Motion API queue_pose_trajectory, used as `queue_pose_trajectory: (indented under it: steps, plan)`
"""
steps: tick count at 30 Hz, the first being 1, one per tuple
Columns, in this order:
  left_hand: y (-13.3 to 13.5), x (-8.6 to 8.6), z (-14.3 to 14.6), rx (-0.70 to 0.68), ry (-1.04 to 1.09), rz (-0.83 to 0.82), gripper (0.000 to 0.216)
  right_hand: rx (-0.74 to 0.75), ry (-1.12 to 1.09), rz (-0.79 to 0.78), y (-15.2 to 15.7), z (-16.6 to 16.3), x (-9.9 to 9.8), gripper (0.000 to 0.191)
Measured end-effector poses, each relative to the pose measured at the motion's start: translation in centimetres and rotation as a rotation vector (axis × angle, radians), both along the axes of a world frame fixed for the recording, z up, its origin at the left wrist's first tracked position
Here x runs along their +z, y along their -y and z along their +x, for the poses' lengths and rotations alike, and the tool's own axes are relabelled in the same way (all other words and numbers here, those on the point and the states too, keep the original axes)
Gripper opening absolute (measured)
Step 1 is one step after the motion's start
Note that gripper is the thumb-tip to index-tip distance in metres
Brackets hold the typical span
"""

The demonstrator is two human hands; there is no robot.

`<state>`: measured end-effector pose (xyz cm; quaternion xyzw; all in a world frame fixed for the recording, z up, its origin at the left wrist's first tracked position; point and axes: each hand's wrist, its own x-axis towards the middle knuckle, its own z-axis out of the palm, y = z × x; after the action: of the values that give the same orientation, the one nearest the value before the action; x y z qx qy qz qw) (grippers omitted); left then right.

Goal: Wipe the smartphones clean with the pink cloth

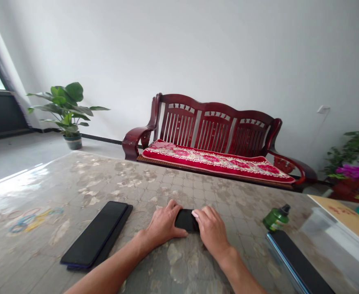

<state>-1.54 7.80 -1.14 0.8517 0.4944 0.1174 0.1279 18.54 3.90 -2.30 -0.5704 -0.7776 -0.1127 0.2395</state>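
Taking the clock from the black slab between the hands, the patterned counter [155, 192] spreads out on every side. Beyond it, at 12 o'clock, stands a dark red wooden bench [213, 126] with a red floral cover [210, 159] along its seat. A potted plant [70, 110] stands on the floor at 10 o'clock. A clear box [335, 241] sits at 3 o'clock. At 9 o'clock a dark phone [96, 232] lies overlapping another dark slab; a blue-edged phone [302, 261] lies between 3 and 4.

The left hand [165, 220] pinches the left end of the black slab [185, 220] between thumb and fingers. The right hand [208, 228] bends its fingers over the right end; whether they pinch, I cannot tell. A green bottle [276, 219] leans at 3 o'clock, and thin colored bands [32, 220] lie at 9, past the phone.
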Motion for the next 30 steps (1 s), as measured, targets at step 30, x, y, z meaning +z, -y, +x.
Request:
queue_pose_trajectory:
  steps: [30]
  plan:
    - [-0.7,0.1,-0.7,-0.070,0.007,-0.048,0.062,-0.066,-0.014,0.049,0.8,1.4,-0.3,0.021]
